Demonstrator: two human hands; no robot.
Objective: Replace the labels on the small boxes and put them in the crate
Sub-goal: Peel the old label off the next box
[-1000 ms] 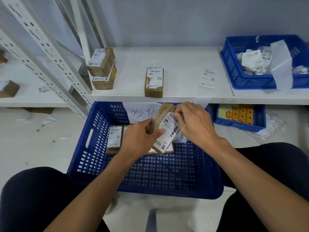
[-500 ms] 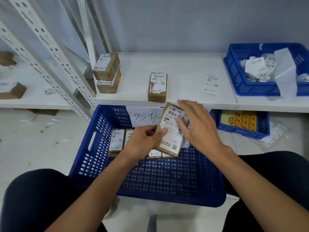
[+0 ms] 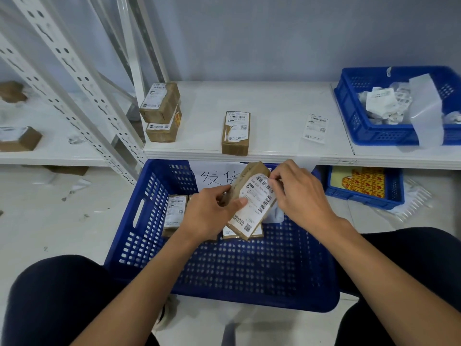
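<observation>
My left hand (image 3: 212, 212) grips a small brown box (image 3: 245, 179) tilted above the big blue crate (image 3: 139, 236). A white barcode label (image 3: 255, 203) covers the box's top face. My right hand (image 3: 298, 193) pinches the label's upper right corner. Labelled boxes (image 3: 174, 211) lie flat on the crate floor, partly hidden by my hands. On the white shelf (image 3: 277, 116) stand one labelled box (image 3: 235, 132), a stack of two boxes (image 3: 161, 111) and a loose label (image 3: 315, 127).
A smaller blue crate (image 3: 361, 126) with crumpled label scraps sits at the shelf's right end. Under the shelf is a blue tray (image 3: 391, 196) with yellow-red packs. White rack uprights (image 3: 82, 88) slant at the left, with more boxes (image 3: 20, 139) beyond. My knees flank the crate.
The held box has tilted more upright. My right hand shifted from lying flat on the label to pinching its upper right corner. The camera has tilted a little.
</observation>
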